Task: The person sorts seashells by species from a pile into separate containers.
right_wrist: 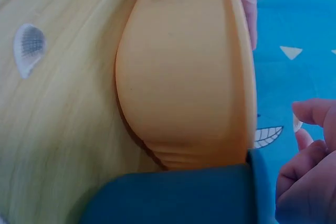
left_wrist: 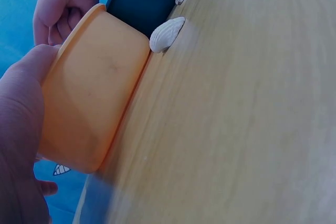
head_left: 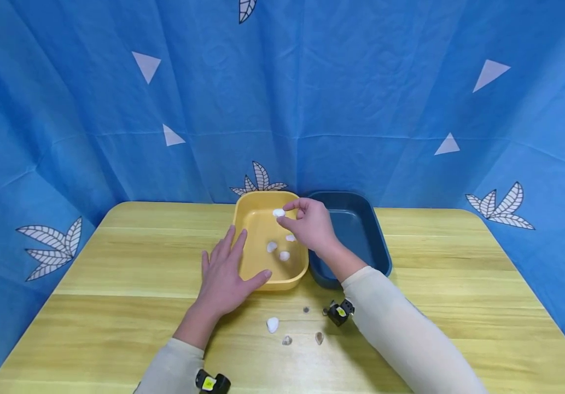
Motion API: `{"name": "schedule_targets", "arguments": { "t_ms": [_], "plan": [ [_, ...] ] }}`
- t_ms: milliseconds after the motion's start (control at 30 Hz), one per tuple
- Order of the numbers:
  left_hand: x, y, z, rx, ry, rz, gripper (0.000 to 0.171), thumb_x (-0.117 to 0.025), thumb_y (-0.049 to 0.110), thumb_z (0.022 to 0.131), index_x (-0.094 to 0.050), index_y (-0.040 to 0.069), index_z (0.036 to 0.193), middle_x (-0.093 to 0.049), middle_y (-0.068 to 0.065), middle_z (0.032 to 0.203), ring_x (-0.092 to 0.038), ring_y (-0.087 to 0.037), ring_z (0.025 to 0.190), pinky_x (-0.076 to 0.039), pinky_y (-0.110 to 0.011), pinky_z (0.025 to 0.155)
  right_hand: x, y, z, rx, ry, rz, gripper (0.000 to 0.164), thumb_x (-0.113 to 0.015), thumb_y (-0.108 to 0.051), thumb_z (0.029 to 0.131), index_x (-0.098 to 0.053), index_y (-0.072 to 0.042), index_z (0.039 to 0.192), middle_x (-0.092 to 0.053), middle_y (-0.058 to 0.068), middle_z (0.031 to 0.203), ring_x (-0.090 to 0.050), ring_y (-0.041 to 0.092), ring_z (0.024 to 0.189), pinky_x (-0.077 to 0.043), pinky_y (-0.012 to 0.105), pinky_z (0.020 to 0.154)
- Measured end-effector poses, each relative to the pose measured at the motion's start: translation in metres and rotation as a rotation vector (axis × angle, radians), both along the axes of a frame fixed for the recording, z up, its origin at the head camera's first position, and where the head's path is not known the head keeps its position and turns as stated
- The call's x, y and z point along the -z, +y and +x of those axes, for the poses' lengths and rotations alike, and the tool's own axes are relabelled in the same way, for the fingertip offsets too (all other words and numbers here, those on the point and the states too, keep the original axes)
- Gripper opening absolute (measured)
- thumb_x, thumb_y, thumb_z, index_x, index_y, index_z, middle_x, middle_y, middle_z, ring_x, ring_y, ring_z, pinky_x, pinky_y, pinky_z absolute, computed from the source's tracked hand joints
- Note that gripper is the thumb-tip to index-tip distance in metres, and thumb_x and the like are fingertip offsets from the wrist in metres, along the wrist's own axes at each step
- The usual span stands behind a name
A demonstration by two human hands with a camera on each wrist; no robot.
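Note:
Between thumb and index finger, my right hand pinches a white seashell over the back part of the yellow bin. In the right wrist view only a thin edge of that seashell shows between the fingertips. My left hand rests spread at the bin's near left side, its thumb along the rim. Several pale shells, one of them a small seashell, lie on the bin's floor. The left wrist view has the left hand against the wall of the bin.
A dark blue bin stands against the yellow one on the right. On the table in front lie a white ribbed shell, a small grey shell, a brown shell and others. A blue curtain hangs behind.

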State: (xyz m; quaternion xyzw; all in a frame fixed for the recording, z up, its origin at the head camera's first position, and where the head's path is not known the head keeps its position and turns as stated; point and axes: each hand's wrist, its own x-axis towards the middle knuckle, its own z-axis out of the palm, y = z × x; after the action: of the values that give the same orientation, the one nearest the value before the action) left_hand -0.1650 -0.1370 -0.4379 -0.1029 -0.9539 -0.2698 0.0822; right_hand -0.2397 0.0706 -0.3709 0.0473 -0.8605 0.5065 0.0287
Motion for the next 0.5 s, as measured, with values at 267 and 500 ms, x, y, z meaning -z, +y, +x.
{"name": "schedule_targets", "arguments": {
  "t_ms": [267, 500],
  "plan": [
    [-0.001, 0.001, 0.0, 0.001, 0.002, 0.004, 0.101, -0.066, 0.067, 0.083, -0.026, 0.017, 0.16, -0.009, -0.007, 0.166, -0.02, -0.041, 0.145, -0.002, -0.073, 0.108, 0.009, -0.004, -0.013, 0.055, -0.081, -0.032, 0.023, -0.081, -0.025, 0.086, -0.071, -0.013, 0.103, -0.038, 0.002, 0.063, -0.039, 0.019, 0.05, -0.032, 0.029, 0.047],
    [0.001, 0.0, 0.0, -0.011, 0.011, -0.008, 0.1, -0.067, 0.065, 0.083, -0.027, 0.016, 0.16, -0.01, -0.007, 0.166, -0.02, -0.041, 0.145, -0.002, -0.072, 0.109, 0.018, -0.005, -0.018, 0.08, -0.129, -0.069, 0.023, -0.082, -0.026, 0.085, -0.071, -0.014, 0.102, -0.04, 0.004, 0.071, -0.04, 0.019, 0.057, -0.033, 0.029, 0.049]
  ]
}}
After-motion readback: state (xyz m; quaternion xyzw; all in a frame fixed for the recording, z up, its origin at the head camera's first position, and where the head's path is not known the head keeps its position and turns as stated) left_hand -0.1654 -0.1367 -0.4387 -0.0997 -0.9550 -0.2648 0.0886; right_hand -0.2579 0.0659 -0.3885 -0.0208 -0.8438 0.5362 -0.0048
